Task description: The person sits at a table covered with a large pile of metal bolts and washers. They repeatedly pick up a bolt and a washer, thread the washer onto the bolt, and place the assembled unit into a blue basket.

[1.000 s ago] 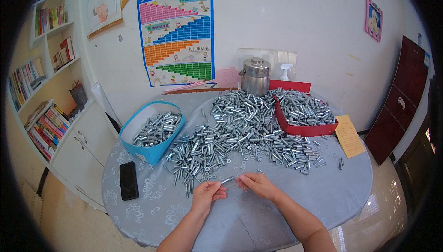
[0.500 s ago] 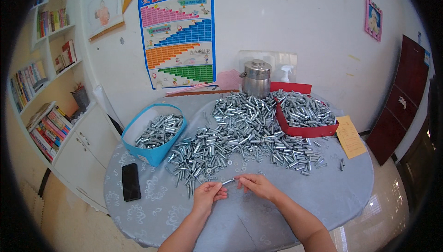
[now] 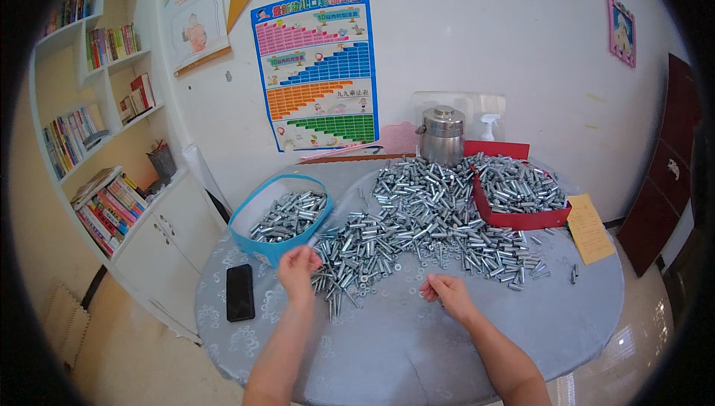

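The left hand (image 3: pixel 299 268) is raised with its fingers drawn together beside the near right edge of the open light-blue bin (image 3: pixel 244 239). Something pale and silvery shows at its fingertips, but I cannot tell whether it is gripped there or lies behind them. The right hand (image 3: pixel 445 293) is half closed, its thumb and forefinger brought together; whether a small part sits between them I cannot tell.

The main heap of silvery metal bolts (image 3: pixel 421 209) spreads ahead of and between the two hands, its near left edge just beside the left hand. More bolts fill the bin ahead of the left hand, and others fill the red box (image 3: pixel 525 220) ahead and to the right of the right hand. Flat washers (image 3: pixel 398 267) lie along the near fringe of the heap, between the hands. A couple of loose metal pieces (image 3: pixel 574 274) lie apart, well to the right of the right hand, with a yellow paper slip (image 3: pixel 590 232) just beyond them.

To the left of the left hand a black smartphone (image 3: pixel 240 293) lies flat on the grey patterned tablecloth (image 3: pixel 365 346). Farther ahead of both hands, behind the heap, stands a lidded stainless-steel canister (image 3: pixel 442 138), with a white spray bottle (image 3: pixel 488 127) to its right.
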`<state>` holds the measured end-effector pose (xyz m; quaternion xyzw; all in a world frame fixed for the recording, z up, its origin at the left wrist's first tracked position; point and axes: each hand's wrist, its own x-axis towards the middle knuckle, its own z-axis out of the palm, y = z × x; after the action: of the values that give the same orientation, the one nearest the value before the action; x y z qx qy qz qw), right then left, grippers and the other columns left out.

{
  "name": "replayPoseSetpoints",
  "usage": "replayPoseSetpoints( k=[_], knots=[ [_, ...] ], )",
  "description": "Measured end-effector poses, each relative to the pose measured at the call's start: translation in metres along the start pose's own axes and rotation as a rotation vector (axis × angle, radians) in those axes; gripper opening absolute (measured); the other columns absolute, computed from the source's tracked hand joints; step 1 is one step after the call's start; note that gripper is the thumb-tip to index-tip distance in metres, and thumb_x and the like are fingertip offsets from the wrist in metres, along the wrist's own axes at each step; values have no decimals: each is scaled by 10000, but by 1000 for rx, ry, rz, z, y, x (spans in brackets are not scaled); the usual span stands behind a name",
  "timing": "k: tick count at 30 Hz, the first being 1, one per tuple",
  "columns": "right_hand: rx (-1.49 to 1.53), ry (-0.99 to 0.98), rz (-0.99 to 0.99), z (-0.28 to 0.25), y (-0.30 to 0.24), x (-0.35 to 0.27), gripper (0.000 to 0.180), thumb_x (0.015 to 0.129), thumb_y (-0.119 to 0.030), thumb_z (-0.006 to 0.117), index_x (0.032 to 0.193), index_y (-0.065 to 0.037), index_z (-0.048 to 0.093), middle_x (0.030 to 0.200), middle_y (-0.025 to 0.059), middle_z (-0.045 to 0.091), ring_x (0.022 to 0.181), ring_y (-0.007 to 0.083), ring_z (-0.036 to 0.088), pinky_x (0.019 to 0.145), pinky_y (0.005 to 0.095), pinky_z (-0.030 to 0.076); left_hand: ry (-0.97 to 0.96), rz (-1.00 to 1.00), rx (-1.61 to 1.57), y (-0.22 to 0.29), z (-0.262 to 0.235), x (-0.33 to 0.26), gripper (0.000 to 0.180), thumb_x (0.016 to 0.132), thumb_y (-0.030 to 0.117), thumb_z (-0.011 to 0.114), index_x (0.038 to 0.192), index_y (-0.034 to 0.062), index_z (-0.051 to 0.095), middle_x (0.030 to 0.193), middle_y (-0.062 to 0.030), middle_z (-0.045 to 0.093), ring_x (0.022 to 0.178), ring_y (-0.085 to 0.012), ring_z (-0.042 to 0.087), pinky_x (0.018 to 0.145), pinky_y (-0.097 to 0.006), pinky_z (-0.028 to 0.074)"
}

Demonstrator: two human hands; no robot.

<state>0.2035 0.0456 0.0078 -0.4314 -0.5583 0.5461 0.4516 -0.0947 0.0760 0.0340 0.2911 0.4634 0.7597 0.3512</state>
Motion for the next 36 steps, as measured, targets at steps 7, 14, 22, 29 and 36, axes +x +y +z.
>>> replayPoseSetpoints(
  k=[7, 14, 22, 29, 36],
  knots=[
    [2, 4, -1, 1, 4, 3, 358, 894, -289, 447, 790, 5, 622, 676, 32, 581, 615, 82, 511, 591, 212, 419, -119, 313, 483, 12, -15, 63, 323, 750, 47, 613, 1060, -3, 539, 956, -97, 603, 822, -147, 565, 706, -268, 458],
    [-11, 20, -7, -4, 5, 2, 353, 893, -295, 449, 792, -5, 623, 690, 28, 583, 616, 79, 511, 589, 211, 421, -520, 372, 1037, -3, -11, -20, 119, 669, 107, 661, 712, 4, 620, 725, -107, 594, 697, -233, 558, 616, -325, 443],
    [-64, 32, 13, -11, 6, 3, 350, 889, -297, 457, 820, 3, 625, 714, 28, 591, 648, 82, 523, 615, 210, 432, -477, 483, 1303, -22, 2, -37, 173, 612, 139, 700, 610, 19, 575, 676, -122, 548, 767, -289, 517, 661, -384, 426],
    [-557, 417, -239, -32, 8, 8, 156, 779, -161, 575, 825, -22, 630, 769, 104, 612, 697, 194, 576, 638, 288, 452, -470, 401, 1084, -19, 3, -51, 181, 611, 140, 711, 625, 24, 573, 659, -98, 571, 621, -228, 532, 574, -331, 424],
    [-1066, 644, -335, -76, 14, 7, 135, 679, -83, 594, 804, -45, 629, 829, 114, 602, 788, 282, 556, 707, 382, 438, -515, -130, 383, -20, 14, -79, 114, 740, 89, 657, 798, 16, 590, 721, -28, 596, 624, -84, 526, 570, -197, 418]
  ],
)
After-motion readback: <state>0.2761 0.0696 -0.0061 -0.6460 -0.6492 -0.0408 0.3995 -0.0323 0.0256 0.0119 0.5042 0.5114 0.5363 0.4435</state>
